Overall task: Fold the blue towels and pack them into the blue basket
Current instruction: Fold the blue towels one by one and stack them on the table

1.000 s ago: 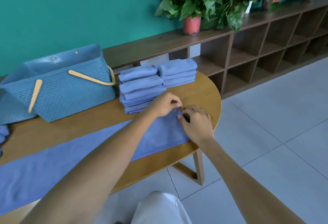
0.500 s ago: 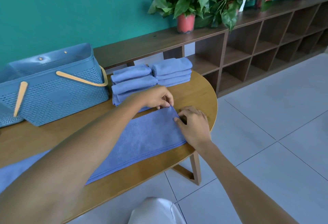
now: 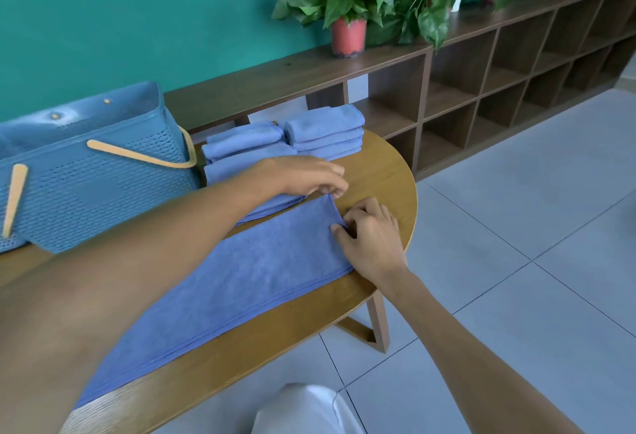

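My left hand pinching the far corner of the long blue towel on the counter, my right hand pinching its near end edge, folded towels stacked beside the blue basket

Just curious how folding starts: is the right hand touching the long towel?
Touching. The head view shows the right hand with its fingertips pinching the end edge of the long towel.

No readable text or labels anywhere.
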